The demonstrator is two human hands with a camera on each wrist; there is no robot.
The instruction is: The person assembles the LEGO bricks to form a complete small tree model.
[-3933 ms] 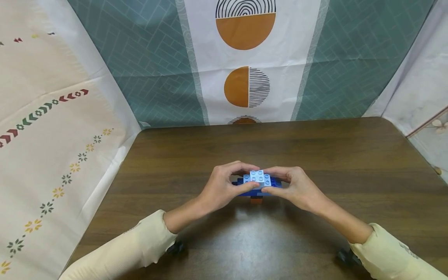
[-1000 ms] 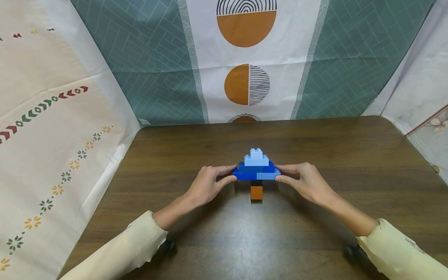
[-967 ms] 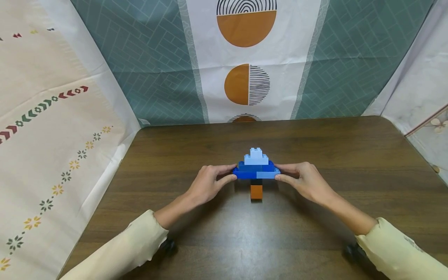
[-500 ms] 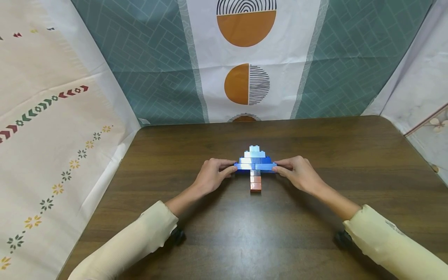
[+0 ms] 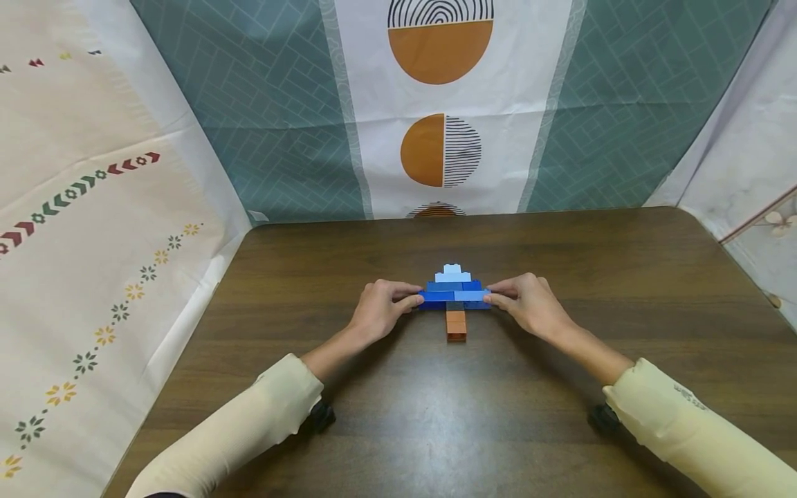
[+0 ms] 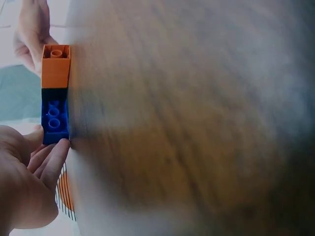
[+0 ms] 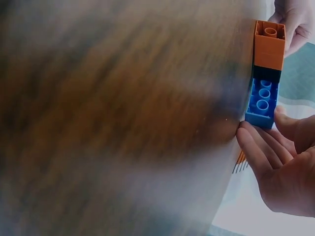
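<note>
A tree-shaped toy brick model (image 5: 438,296) lies tipped back low over the table, its pale blue tip (image 5: 452,277) pointing away from me. Its trunk of orange bricks (image 5: 456,321), with a dark brick above, points toward me. My left hand (image 5: 376,311) pinches the left end of the widest blue row between thumb and fingers. At the opposite end, my right hand (image 5: 529,308) pinches the lighter blue brick (image 7: 263,101). In the left wrist view, the hollow underside of the dark blue brick (image 6: 54,123) shows beside the thumb.
The brown wooden table (image 5: 398,429) stretches around the model. Behind it hangs a teal and white patterned cloth (image 5: 280,104), and a cream patterned cloth (image 5: 93,207) hangs at the left.
Earlier my hands were at the pale upper bricks, then moved to the ends of the wide blue row. The model has since tipped from upright to lying back, slightly farther from me.
</note>
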